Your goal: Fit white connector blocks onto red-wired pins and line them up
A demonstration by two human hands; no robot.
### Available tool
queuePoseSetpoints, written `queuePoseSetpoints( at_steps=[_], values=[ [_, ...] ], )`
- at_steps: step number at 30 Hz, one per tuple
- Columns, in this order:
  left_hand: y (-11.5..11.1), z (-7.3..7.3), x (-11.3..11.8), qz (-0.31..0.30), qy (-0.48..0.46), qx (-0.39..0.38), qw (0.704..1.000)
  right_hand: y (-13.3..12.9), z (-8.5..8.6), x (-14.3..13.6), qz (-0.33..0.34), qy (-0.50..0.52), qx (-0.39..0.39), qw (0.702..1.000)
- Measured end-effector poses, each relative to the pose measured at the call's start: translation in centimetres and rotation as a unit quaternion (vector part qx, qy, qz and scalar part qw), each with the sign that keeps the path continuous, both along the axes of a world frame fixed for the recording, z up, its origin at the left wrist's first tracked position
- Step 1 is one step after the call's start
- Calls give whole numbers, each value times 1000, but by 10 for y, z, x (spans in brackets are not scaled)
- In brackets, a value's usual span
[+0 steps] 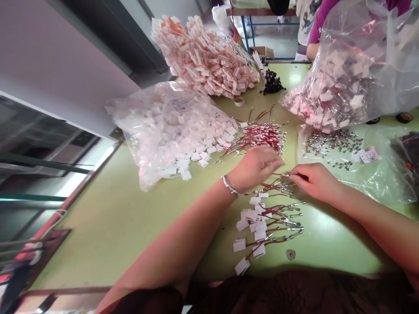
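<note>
My right hand [316,179] pinches the metal terminal end of a short red wire [279,175]. The wire runs left and passes under my left hand [257,166], so its other end is hidden. Slightly blurred, my left hand hovers over the near edge of a pile of red wires with metal ends [266,136], its fingers reaching right and apart from the thumb. Nothing shows between them. Below both hands lie several red wires fitted with white connector housings [260,227], housings to the left and metal ends to the right.
A clear bag of white housings [176,126] lies left, with a heap of orange-white parts [209,61] behind it. Black-tipped wires [273,82] and a tape roll [239,101] sit at the back. Another filled bag [340,83] and flat plastic with metal pieces [334,141] are right.
</note>
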State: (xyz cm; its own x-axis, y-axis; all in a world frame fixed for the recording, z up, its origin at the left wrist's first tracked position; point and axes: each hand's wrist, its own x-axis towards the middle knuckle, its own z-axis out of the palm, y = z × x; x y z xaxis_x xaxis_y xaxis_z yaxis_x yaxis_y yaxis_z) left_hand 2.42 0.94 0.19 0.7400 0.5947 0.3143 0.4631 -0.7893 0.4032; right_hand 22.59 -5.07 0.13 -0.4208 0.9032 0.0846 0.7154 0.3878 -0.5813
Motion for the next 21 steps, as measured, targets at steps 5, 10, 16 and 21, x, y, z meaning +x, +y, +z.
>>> queuePoseSetpoints(
  at_steps=[5, 10, 16, 21],
  values=[
    [10, -18, 10, 95, 114, 134, 980, 8, 2, 9, 5, -100, 73, 992],
    [18, -28, 16, 64, 138, 170, 974, 33, 13, 46, -127, -96, 113, 981],
    [25, -24, 14, 70, -51, 30, 996, 50, -3, 56, -46, -275, 146, 949],
    [34, -17, 5, 177, -388, -224, 876, 48, -11, 41, -37, -324, 170, 930]
  ],
)
